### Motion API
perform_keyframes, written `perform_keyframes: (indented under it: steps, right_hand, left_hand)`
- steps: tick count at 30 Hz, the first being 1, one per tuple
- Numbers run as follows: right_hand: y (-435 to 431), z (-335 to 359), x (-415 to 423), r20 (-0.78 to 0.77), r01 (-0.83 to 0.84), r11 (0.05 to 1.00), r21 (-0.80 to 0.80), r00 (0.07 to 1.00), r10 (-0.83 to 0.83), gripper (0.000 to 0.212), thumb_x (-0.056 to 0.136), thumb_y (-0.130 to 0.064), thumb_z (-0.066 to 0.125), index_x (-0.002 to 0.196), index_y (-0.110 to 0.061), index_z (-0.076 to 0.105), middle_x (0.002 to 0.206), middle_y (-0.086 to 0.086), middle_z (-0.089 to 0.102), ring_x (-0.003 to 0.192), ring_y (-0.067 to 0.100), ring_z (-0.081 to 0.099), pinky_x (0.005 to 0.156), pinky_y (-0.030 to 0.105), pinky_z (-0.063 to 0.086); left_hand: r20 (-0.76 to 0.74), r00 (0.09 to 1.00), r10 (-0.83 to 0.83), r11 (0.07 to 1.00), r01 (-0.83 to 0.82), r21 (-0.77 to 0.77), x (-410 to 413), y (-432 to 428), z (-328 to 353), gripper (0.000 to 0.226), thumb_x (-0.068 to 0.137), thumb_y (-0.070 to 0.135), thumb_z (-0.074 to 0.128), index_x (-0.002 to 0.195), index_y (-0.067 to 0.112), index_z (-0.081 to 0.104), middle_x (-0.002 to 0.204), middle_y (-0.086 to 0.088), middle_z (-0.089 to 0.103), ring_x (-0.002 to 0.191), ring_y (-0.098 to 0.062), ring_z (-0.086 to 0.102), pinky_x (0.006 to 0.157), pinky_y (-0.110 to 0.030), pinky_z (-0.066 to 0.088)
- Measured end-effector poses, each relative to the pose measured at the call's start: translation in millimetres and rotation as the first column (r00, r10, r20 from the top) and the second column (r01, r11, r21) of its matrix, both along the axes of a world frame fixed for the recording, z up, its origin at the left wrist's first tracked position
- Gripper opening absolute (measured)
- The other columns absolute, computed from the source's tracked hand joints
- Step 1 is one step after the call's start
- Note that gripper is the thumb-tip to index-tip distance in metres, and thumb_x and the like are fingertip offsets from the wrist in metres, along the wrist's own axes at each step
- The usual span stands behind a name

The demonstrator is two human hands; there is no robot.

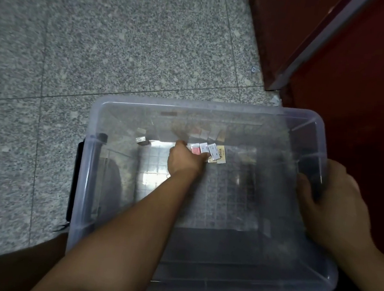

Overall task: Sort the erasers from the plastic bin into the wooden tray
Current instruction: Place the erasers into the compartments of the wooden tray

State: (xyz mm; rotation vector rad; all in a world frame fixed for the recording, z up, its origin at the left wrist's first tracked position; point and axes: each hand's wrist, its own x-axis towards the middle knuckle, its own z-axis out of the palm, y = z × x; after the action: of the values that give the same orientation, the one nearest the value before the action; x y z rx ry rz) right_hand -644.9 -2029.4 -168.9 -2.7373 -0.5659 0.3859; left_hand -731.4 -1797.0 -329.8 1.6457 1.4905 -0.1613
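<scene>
Head view, pick-up step: a stray eraser (pixel 141 139) lies at the left of the plastic bin (pixel 85 182); the left hand (pixel 185 159) curls round the clustered erasers (pixel 211 152) by the far wall — the right hand (pixel 335 199) grips the bin's rim. Next, probably: lift them cleanly to the wooden tray — not in view.

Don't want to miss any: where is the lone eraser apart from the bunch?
Head view: the silvery wrapped eraser lies in the clear plastic bin by its far wall, left of the left hand and the eraser cluster.
</scene>
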Motion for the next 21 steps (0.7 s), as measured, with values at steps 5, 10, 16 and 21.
perform_keyframes:
  steps: [5, 10, 16, 21]
  right_hand:
    - [-4.3, -2.1, 1.5, 0.005, -0.007, 1.000, 0.000, 1.000, 0.007, 0.034, 0.097, -0.041, 0.054, 0.122, -0.019, 0.050, 0.101, -0.007, 0.049, 0.094, 0.018, 0.050, 0.070, 0.037, 0.044]
    - [-2.8, -3.4, 1.6, 0.017, 0.005, 1.000, 0.011, 1.000, -0.005, 0.035, 0.096, -0.039, 0.056, 0.123, -0.018, 0.050, 0.101, -0.007, 0.049, 0.094, 0.018, 0.050, 0.072, 0.037, 0.043]
    - [-5.6, -5.6, 2.6, 0.030, 0.000, 1.000, 0.011, 1.000, 0.000, 0.031, 0.096, -0.038, 0.059, 0.118, -0.018, 0.051, 0.098, -0.006, 0.050, 0.091, 0.017, 0.050, 0.068, 0.035, 0.040]
    - [-4.1, -5.2, 2.3, 0.016, 0.003, 0.999, 0.038, 1.000, -0.004, 0.031, 0.096, -0.036, 0.060, 0.120, -0.018, 0.051, 0.100, -0.006, 0.051, 0.093, 0.017, 0.049, 0.072, 0.034, 0.038]
  left_hand:
    - [0.044, 0.998, 0.050, 0.998, -0.048, -0.036, 10.0, -8.6, 1.0, 0.075, 0.067, 0.036, 0.094, 0.123, 0.011, 0.050, 0.122, -0.010, 0.066, 0.114, -0.030, 0.064, 0.093, -0.037, 0.052]
    - [0.038, 0.997, 0.072, 0.994, -0.069, -0.084, 20.0, -16.3, 3.6, 0.079, 0.068, 0.035, 0.093, 0.127, 0.012, 0.046, 0.125, -0.010, 0.065, 0.115, -0.031, 0.063, 0.094, -0.040, 0.053]
    - [0.046, 0.999, 0.025, 0.996, -0.021, -0.090, 37.7, -36.9, 7.3, 0.072, 0.073, 0.034, 0.090, 0.126, 0.010, 0.047, 0.126, -0.012, 0.064, 0.117, -0.033, 0.062, 0.092, -0.038, 0.048]
    - [0.107, 0.990, 0.092, 0.990, -0.080, -0.118, 43.8, -49.8, 2.2, 0.066, 0.077, 0.028, 0.087, 0.129, 0.012, 0.048, 0.127, -0.009, 0.064, 0.118, -0.029, 0.061, 0.089, -0.029, 0.043]
